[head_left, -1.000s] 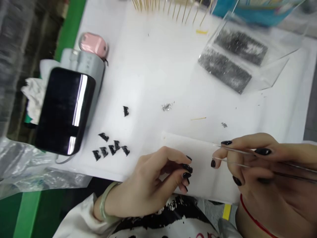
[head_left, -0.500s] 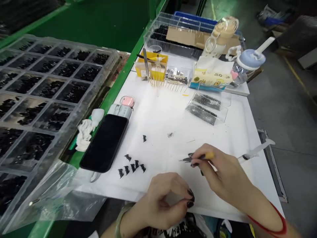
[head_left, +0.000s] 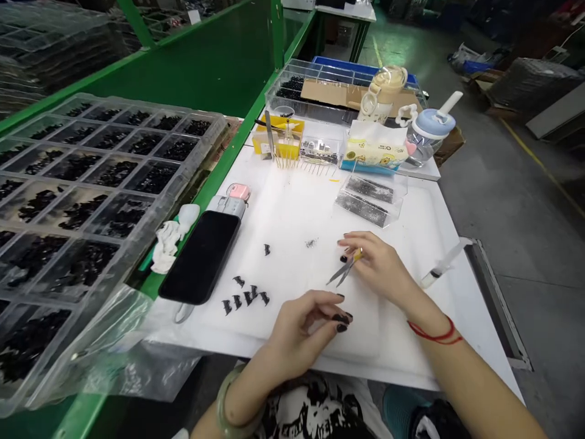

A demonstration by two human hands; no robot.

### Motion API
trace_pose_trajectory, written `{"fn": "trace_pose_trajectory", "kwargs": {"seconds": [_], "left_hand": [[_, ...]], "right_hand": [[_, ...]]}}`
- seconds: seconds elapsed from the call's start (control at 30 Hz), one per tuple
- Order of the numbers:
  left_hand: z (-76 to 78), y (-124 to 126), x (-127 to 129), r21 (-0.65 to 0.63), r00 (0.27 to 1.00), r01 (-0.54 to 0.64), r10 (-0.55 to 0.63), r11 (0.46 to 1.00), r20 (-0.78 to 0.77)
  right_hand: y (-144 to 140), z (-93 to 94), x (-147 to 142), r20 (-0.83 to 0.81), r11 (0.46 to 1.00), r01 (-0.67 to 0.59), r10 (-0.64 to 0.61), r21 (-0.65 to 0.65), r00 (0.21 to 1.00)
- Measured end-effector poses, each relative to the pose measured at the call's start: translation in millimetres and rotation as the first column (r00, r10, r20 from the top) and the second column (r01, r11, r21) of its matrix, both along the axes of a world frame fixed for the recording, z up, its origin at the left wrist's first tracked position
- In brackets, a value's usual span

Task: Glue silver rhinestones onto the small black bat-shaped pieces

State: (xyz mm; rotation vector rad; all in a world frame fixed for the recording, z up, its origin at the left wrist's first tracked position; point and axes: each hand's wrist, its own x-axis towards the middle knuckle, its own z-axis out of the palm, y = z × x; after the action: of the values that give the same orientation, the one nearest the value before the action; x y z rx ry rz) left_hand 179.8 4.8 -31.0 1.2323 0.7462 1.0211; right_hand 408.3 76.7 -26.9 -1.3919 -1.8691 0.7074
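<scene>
My right hand (head_left: 377, 263) rests on the white table (head_left: 292, 213) and holds metal tweezers (head_left: 340, 273), tips pointing left and down. My left hand (head_left: 304, 326) lies near the table's front edge with fingers curled and fingertips pinched together; whether something small is between them I cannot tell. A cluster of small black parts (head_left: 244, 299) sits left of my left hand, and one more black part (head_left: 267, 249) lies farther back. A tiny pile of silver bits (head_left: 311, 243) lies left of my right hand.
A black phone (head_left: 201, 256) on a power bank lies at the table's left. A large clear compartment tray (head_left: 82, 183) of black parts stands further left. At the back are a yellow box (head_left: 278, 135), tissue pack (head_left: 375, 149), clear boxes (head_left: 368, 198) and bottles. A syringe (head_left: 441, 263) lies right.
The view has pulled back and up from a close look at the table. My right hand has moved back and left with the tweezers; my left hand stays near the front edge.
</scene>
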Motion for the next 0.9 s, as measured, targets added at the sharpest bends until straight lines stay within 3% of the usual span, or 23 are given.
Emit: {"fn": "trace_pose_trajectory", "kwargs": {"seconds": [0.07,0.13,0.27,0.33,0.4,0.47,0.53,0.67,0.73,0.9], "left_hand": [[-0.2,1.3,0.1,-0.092,1.000,0.001,-0.003,0.996,-0.022],[1.1,2.3,0.2,-0.165,1.000,0.014,-0.018,0.986,-0.023],[6.9,3.0,-0.4,-0.241,0.998,0.056,-0.051,0.969,0.025],[9.7,3.4,-1.2,-0.257,0.996,0.079,-0.069,0.963,0.048],[11.8,3.6,-2.3,-0.262,0.994,0.099,-0.086,0.960,0.061],[13.2,3.5,-3.4,-0.248,0.993,0.115,-0.104,0.962,0.059],[14.3,3.0,-4.4,-0.232,0.990,0.137,-0.129,0.963,0.047],[15.5,1.7,-6.1,-0.200,0.985,0.170,-0.169,0.965,0.023],[16.1,1.2,-6.9,-0.170,0.985,0.174,-0.174,0.970,0.017],[18.4,0.9,-8.6,-0.124,0.984,0.173,-0.176,0.977,-0.015]], "right_hand": [[0.1,-4.7,-10.0,-0.037,0.999,0.010,-0.009,0.042,0.999],[-5.2,2.4,-12.5,-0.091,0.994,0.050,-0.041,0.098,0.995],[-30.1,41.7,6.6,-0.154,0.983,0.102,-0.079,0.152,0.985],[-43.1,61.5,19.8,-0.115,0.993,-0.016,0.030,0.120,0.993],[-53.4,72.4,28.3,0.005,0.966,-0.259,0.259,-0.005,0.966],[-61.4,72.8,29.6,0.046,0.928,-0.353,0.360,-0.117,0.932],[-67.2,66.2,24.8,0.044,0.926,-0.343,0.353,-0.155,0.934],[-70.8,54.5,10.8,0.075,0.913,-0.375,0.390,-0.162,0.918],[-69.3,54.2,6.2,0.068,0.897,-0.414,0.428,-0.156,0.901],[-66.5,58.8,1.3,0.090,0.915,-0.397,0.403,-0.073,0.911]]}}
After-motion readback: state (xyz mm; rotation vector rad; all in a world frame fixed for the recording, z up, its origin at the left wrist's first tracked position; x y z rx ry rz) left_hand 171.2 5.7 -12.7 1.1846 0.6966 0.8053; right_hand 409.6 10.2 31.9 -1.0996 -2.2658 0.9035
